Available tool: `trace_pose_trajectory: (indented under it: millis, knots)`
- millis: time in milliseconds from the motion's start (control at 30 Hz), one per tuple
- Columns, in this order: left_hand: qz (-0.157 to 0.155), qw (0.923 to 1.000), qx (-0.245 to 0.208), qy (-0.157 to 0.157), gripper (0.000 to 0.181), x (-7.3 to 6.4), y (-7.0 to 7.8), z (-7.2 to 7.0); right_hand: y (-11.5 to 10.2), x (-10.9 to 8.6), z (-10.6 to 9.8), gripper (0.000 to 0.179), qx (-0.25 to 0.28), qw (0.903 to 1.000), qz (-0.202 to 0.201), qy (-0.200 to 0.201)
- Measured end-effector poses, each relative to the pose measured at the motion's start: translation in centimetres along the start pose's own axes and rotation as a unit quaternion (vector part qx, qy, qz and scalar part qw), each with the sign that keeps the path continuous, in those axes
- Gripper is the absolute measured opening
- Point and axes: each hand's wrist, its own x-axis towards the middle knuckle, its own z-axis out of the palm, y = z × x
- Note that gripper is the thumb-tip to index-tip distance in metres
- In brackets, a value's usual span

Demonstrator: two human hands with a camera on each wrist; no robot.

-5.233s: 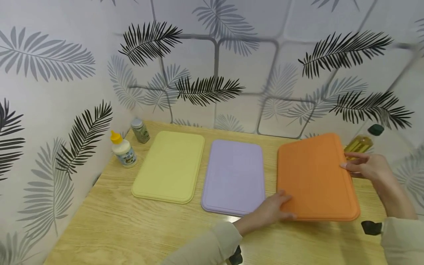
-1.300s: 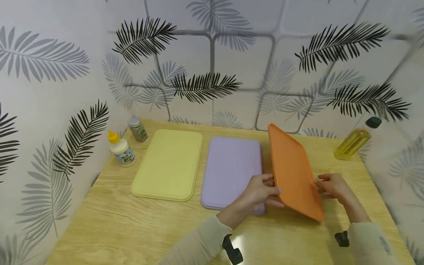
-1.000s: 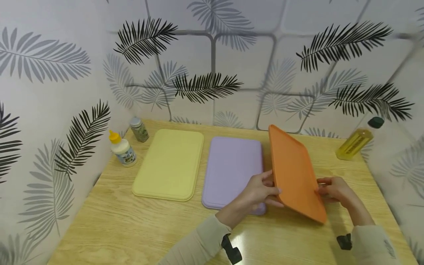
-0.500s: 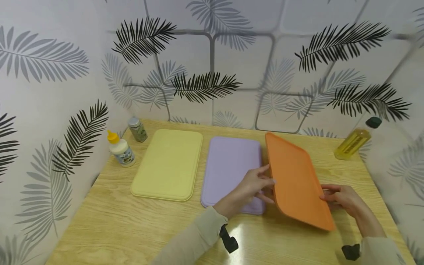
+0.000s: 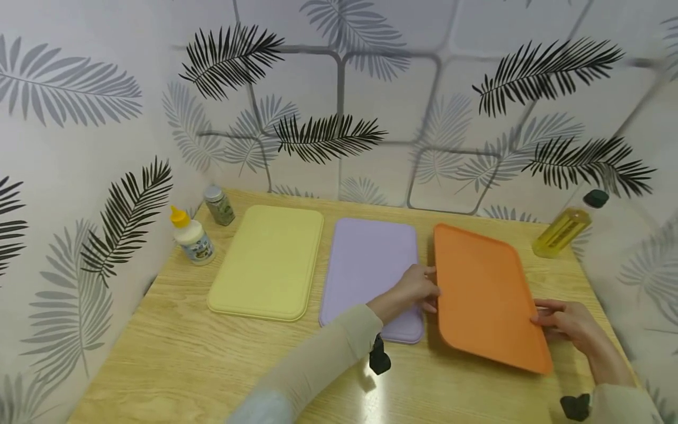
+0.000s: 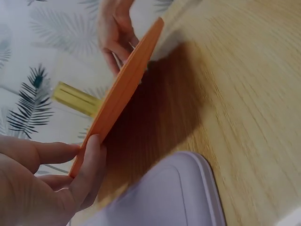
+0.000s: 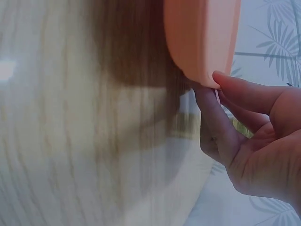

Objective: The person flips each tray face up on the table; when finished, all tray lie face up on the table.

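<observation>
An orange tray (image 5: 487, 294), shallow with a low raised rim, is tilted above the right part of the wooden table, its right side lower in the head view. My left hand (image 5: 414, 287) pinches its left edge between thumb and fingers, beside and partly over a lilac tray (image 5: 371, 259). My right hand (image 5: 574, 324) pinches the opposite edge, low over the wood. Under the raised orange tray (image 6: 123, 87) a shadow and a gap show in the left wrist view. The right wrist view has the thumb on the rim and fingers beneath.
A yellow tray (image 5: 267, 259) lies left of the lilac one. A glue-like bottle (image 5: 194, 238) with yellow nozzle and a small jar (image 5: 219, 206) of green bits stand at the far left. A bottle of yellow liquid (image 5: 561, 232) stands back right, near the patterned wall (image 5: 392, 118).
The orange tray has first turned over, showing its rimmed face. Over the last second it has tipped flatter and shifted right and nearer, both hands going with it.
</observation>
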Motion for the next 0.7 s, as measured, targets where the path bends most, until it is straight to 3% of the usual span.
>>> trace_pose_trajectory:
  millis: [200,333,400,433,500,600,633,667,700]
  knots:
    - [-0.003,0.9983,0.057,0.010,0.058,1.2,-0.3,0.9,-0.2,1.0,-1.6,0.061,-0.040,0.9992,-0.009,0.003]
    - [0.004,0.9923,0.121,0.025,0.044,3.6,-1.5,1.5,-0.7,1.5,-2.2,0.056,-0.025,0.9996,-0.004,-0.012]
    - [0.024,0.9832,0.176,0.040,0.033,4.7,-2.2,1.9,-0.8,1.7,-2.3,0.056,-0.022,0.9997,-0.001,-0.012]
    - [0.054,0.9781,0.197,0.040,0.026,6.3,-3.5,2.1,-0.9,1.8,-2.3,0.056,-0.021,0.9997,0.002,-0.010]
    - [0.070,0.9663,0.243,0.046,0.016,7.7,-4.3,2.4,-1.0,1.8,-2.3,0.059,-0.025,0.9997,0.004,-0.006]
    - [0.080,0.9524,0.289,0.053,0.015,7.5,-4.0,2.6,-0.9,2.0,-2.3,0.059,-0.019,0.9998,0.011,0.002]
    - [0.073,0.9550,0.284,0.048,0.015,7.7,-4.1,2.6,-0.9,2.1,-2.3,0.059,-0.018,0.9998,0.012,0.003]
    - [0.050,0.9545,0.289,0.053,0.017,6.4,-3.0,2.6,-0.9,2.1,-2.3,0.059,-0.016,0.9998,0.014,0.004]
    - [0.049,0.9512,0.298,0.063,0.017,5.9,-2.7,2.8,-0.8,2.2,-2.4,0.060,-0.013,0.9998,0.016,0.005]
